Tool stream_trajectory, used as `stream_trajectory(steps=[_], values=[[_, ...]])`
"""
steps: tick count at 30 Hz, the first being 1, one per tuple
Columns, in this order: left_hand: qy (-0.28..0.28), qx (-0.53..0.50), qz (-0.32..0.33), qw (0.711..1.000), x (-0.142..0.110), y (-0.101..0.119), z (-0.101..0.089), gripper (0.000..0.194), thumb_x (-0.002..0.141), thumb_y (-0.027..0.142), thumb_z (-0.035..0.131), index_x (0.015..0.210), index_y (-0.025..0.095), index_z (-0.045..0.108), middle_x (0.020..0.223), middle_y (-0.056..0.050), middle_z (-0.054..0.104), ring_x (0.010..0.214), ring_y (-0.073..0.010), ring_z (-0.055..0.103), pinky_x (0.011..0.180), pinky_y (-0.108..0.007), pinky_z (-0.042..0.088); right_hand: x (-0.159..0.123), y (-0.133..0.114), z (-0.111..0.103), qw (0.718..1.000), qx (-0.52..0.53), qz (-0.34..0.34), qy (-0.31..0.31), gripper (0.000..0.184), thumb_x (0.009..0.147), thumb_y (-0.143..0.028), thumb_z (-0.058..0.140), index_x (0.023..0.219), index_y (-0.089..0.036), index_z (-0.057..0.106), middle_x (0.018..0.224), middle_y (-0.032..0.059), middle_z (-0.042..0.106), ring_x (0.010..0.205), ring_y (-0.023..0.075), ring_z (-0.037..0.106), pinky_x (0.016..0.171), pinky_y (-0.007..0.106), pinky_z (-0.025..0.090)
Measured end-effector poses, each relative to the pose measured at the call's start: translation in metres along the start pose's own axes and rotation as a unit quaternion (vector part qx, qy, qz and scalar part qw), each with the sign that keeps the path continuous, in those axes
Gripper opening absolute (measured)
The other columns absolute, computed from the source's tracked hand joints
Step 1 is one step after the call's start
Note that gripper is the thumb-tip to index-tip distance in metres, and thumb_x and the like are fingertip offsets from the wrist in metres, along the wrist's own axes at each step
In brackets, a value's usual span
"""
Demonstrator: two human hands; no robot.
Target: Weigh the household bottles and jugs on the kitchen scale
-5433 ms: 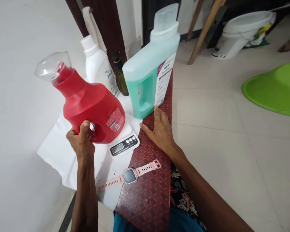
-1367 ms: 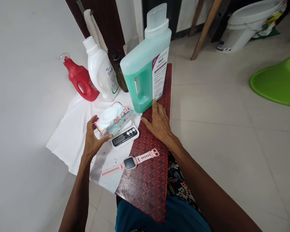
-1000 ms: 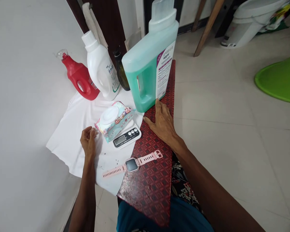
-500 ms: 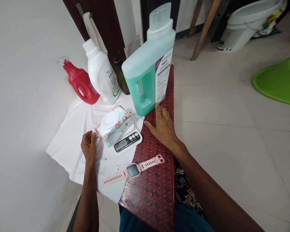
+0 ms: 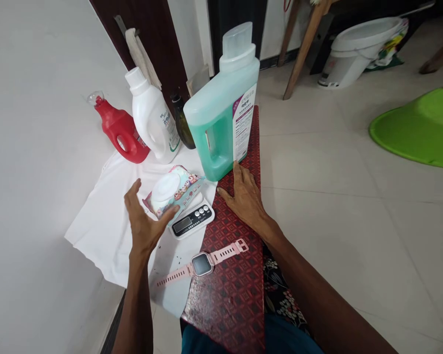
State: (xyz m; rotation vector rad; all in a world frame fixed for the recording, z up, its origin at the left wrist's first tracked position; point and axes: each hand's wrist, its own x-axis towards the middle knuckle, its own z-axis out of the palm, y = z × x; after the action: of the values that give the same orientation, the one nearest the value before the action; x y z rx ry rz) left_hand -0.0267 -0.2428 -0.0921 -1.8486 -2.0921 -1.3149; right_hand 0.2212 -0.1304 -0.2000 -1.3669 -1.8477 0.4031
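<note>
A soft pack of wet wipes [image 5: 166, 187] with a white lid lies on a small white digital scale [image 5: 192, 220]. My left hand [image 5: 146, 221] is raised just in front of the pack, thumb and fingers spread wide; whether it touches the pack I cannot tell. It holds nothing. My right hand [image 5: 243, 196] rests flat on the red patterned tabletop [image 5: 227, 295], fingers stretched out. Its fingertips are at the foot of a big green detergent bottle [image 5: 221, 108]. Closer to me, a pink-strapped smartwatch [image 5: 202, 264] lies straight across the cloth and the tabletop.
A white cloth [image 5: 99, 221] covers the table's left part. Behind the wipes stand a red bottle [image 5: 123, 130], a white detergent bottle [image 5: 153, 118] and a dark glass bottle [image 5: 184, 123]. On the floor to the right are a white bucket [image 5: 349, 54] and a green plastic object [image 5: 421, 128].
My left hand has opened from a loose curl, moving up and right toward the wipes pack. The right hand stays on the tabletop. The whole view has shifted slightly.
</note>
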Motion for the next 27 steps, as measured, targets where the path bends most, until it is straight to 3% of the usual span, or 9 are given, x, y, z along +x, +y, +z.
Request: stream_trajectory(steps=[2,4,7,10,12,15,20,24,27], values=[[-0.025,0.017,0.001,1.0,0.005,0.004,0.01,0.104,0.066,0.058,0.095,0.152,0.02,0.051,0.149,-0.019,0.058,0.141,-0.0382,0.055,0.117,-0.057,0.048,0.0,0.001,0.0,1.0,-0.003,-0.003,0.002,0.085,0.097,-0.039,0.057,0.17,-0.007,0.025,0.157,0.0283,0.051,0.145,0.0444,0.051,0.119,0.07,0.044],[-0.039,0.016,-0.018,0.999,0.006,0.004,0.018,0.09,0.071,0.057,0.093,0.144,0.019,0.057,0.138,-0.017,0.065,0.13,-0.0354,0.063,0.11,-0.054,0.054,0.0,0.002,0.0,1.0,-0.009,-0.009,0.004,0.085,0.098,-0.04,0.056,0.17,-0.008,0.025,0.156,0.0276,0.052,0.144,0.0438,0.051,0.119,0.069,0.044],[-0.012,0.009,-0.049,0.999,0.002,0.005,0.024,0.069,0.072,0.057,0.091,0.125,0.02,0.066,0.12,-0.012,0.071,0.114,-0.0314,0.069,0.099,-0.048,0.058,0.0,0.001,-0.001,1.0,-0.019,-0.014,0.001,0.085,0.098,-0.041,0.057,0.169,-0.006,0.027,0.157,0.0281,0.051,0.144,0.0434,0.051,0.12,0.067,0.044],[0.037,-0.04,-0.129,0.99,-0.004,0.001,0.017,0.063,0.07,0.059,0.091,0.115,0.02,0.069,0.107,-0.008,0.073,0.098,-0.0273,0.07,0.087,-0.041,0.059,-0.002,0.0,-0.003,0.999,-0.029,-0.014,-0.002,0.084,0.099,-0.042,0.057,0.168,-0.003,0.028,0.157,0.0307,0.051,0.143,0.0439,0.052,0.119,0.066,0.044],[0.071,-0.068,-0.187,0.977,-0.004,-0.009,0.003,0.063,0.071,0.062,0.089,0.114,0.019,0.069,0.1,-0.006,0.073,0.091,-0.0249,0.069,0.082,-0.038,0.058,-0.003,0.0,-0.005,0.999,-0.036,-0.016,-0.004,0.085,0.099,-0.044,0.057,0.168,-0.003,0.028,0.155,0.0316,0.051,0.142,0.0447,0.053,0.118,0.067,0.046],[0.151,-0.003,-0.214,0.965,0.004,-0.041,-0.036,0.066,0.07,0.063,0.087,0.115,0.019,0.069,0.104,-0.006,0.073,0.095,-0.0262,0.068,0.088,-0.041,0.057,-0.002,0.001,-0.006,0.999,-0.048,-0.019,-0.013,0.087,0.1,-0.049,0.057,0.168,-0.003,0.027,0.153,0.0314,0.053,0.14,0.0454,0.054,0.114,0.066,0.049],[0.214,0.179,-0.256,0.926,0.033,-0.13,-0.104,0.061,0.066,0.054,0.086,0.111,0.019,0.064,0.116,-0.011,0.07,0.114,-0.0337,0.066,0.107,-0.051,0.052,-0.001,0.003,-0.004,0.997,-0.066,-0.021,-0.016,0.09,0.1,-0.05,0.057,0.169,-0.002,0.025,0.151,0.0321,0.053,0.14,0.0449,0.054,0.114,0.065,0.049],[0.21,0.231,-0.296,0.902,0.053,-0.196,-0.121,0.064,0.071,0.054,0.083,0.117,0.017,0.059,0.131,-0.019,0.064,0.132,-0.0407,0.057,0.118,-0.058,0.045,-0.001,0.005,-0.002,0.998,-0.061,-0.027,-0.009,0.091,0.099,-0.051,0.057,0.169,-0.002,0.025,0.15,0.0325,0.054,0.139,0.0465,0.054,0.114,0.067,0.048],[0.194,0.239,-0.322,0.895,0.06,-0.222,-0.121,0.073,0.07,0.055,0.084,0.124,0.015,0.055,0.137,-0.025,0.059,0.139,-0.0459,0.05,0.122,-0.064,0.039,-0.001,0.005,0.0,0.998,-0.057,-0.031,0.0,0.09,0.099,-0.051,0.056,0.169,-0.004,0.024,0.149,0.0313,0.055,0.137,0.0466,0.055,0.113,0.069,0.048]])
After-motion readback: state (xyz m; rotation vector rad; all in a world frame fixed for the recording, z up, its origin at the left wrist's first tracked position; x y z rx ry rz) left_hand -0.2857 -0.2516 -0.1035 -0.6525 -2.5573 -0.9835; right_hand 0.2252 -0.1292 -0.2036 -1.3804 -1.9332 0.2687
